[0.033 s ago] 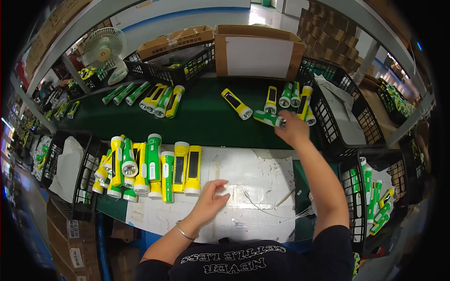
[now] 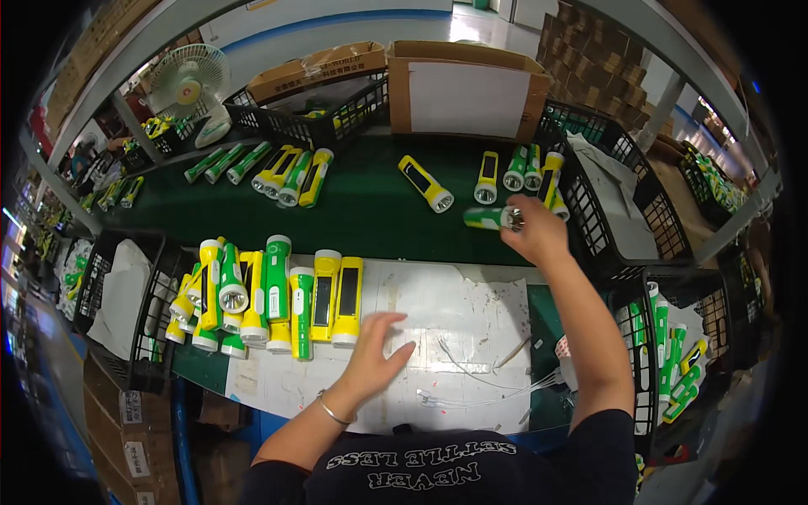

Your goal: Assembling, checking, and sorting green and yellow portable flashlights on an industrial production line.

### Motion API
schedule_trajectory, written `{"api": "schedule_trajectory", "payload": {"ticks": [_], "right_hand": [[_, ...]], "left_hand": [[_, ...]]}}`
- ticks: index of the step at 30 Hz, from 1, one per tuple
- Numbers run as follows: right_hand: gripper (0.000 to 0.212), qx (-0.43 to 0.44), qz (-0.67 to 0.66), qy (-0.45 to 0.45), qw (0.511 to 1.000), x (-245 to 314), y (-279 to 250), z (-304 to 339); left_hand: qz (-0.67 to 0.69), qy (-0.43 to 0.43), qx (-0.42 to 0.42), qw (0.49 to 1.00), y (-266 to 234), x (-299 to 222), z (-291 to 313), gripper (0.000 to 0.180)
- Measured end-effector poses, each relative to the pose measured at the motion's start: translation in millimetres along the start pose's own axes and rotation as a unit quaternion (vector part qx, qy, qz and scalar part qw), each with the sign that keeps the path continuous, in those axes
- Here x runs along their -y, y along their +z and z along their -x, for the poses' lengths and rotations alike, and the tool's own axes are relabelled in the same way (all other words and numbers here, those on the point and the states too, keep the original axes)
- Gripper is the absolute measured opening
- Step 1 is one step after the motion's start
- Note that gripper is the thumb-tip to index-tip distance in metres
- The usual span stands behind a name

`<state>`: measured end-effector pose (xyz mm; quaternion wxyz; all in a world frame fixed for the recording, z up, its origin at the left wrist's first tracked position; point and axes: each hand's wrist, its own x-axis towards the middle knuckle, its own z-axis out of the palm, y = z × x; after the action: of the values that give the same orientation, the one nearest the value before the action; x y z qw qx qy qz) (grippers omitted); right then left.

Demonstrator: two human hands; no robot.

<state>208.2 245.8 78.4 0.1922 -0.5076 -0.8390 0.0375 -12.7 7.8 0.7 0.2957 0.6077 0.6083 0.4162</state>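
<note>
"Right hand [image 2: 539, 233] and green flashlight [image 2: 485, 218] shifted slightly rightward. Left hand [image 2: 377, 358]?"
"Empty, fingers spread over white board [image 2: 480, 299], well apart from the right."
"Grip?"
"Right fingers clamped on the lens end, above green bench [image 2: 379, 198]; probably because that end faces the arm."

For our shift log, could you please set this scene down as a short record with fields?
Left hand: open, holding nothing
Right hand: holding a green-and-white flashlight by its head end
Nearest the left hand: flashlight cluster, green and yellow
Surface: white sheet with white cables
Containers: black crate at right; cardboard box behind
</note>
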Motion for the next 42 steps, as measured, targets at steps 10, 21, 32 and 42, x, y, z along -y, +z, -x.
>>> {"api": "schedule_trajectory", "payload": {"ticks": [10, 21, 32, 42], "right_hand": [[0.050, 0.323, -0.574, -0.045, 0.751, 37.8, -57.3, 116.9], [0.022, 0.176, -0.498, 0.104, 0.843, 37.8, 31.6, 205.5], [0.015, 0.096, -0.277, -0.098, 0.951, 76.0, 11.9, 220.9], [0.013, 0.023, -0.042, -0.279, 0.959, 99.5, 18.1, 215.3]], "left_hand": [[0.591, -0.110, 0.505, 0.619, 36.5, -28.8, -12.4, 0.062], [0.648, -0.333, 0.137, 0.671, 50.3, 3.7, 7.3, 0.039], [0.601, -0.343, 0.124, 0.711, 56.5, -2.9, 9.6, 0.033], [0.454, -0.187, 0.097, 0.866, 57.2, -14.2, 19.2, 0.037]]}}
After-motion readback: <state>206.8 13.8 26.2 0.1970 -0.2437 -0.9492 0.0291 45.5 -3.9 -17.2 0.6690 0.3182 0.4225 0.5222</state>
